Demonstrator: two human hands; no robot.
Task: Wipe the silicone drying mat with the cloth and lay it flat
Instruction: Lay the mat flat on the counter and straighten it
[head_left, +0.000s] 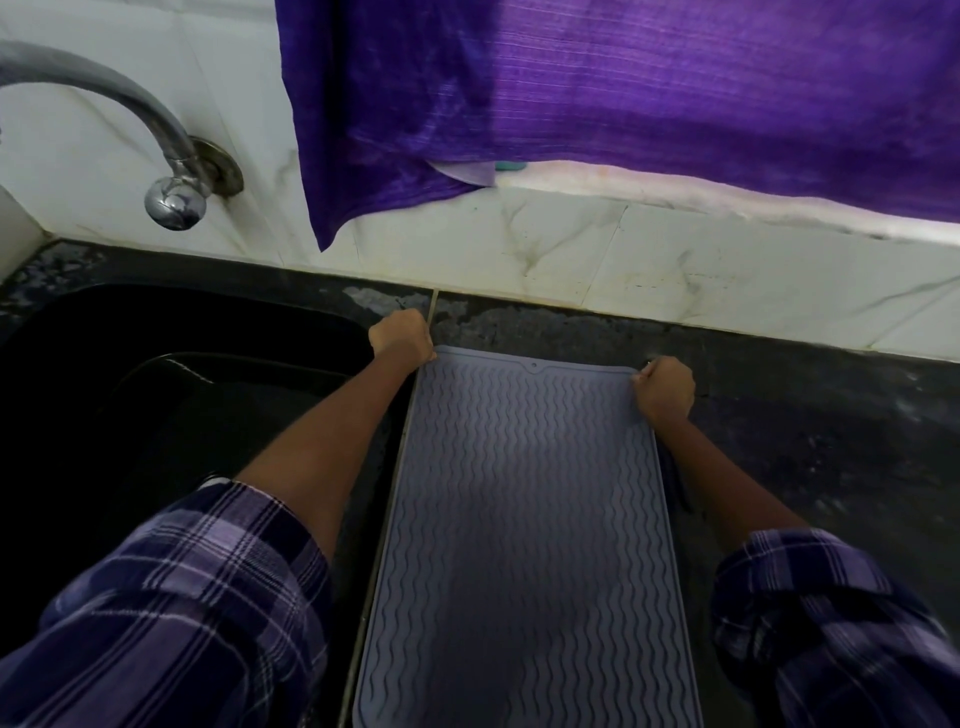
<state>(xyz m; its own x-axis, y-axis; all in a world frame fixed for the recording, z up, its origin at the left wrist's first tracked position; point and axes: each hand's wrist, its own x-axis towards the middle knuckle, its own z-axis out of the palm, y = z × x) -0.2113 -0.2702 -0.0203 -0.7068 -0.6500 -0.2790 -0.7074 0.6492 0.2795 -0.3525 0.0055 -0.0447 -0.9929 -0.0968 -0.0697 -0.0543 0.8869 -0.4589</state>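
Observation:
A grey silicone drying mat (524, 519) with wavy ridges lies lengthwise on the dark counter, running from the near edge of the view to its far end. My left hand (401, 336) grips the mat's far left corner. The far right corner is pinched by my right hand (666, 387). Both forearms run along the mat's long sides. No wiping cloth shows on the counter or in either hand.
A dark sink (176, 374) sits left of the mat, with a metal tap (171, 176) on the white marble wall above it. A purple curtain (623, 88) hangs over the ledge behind. Dark counter (821, 426) stretches to the right of the mat.

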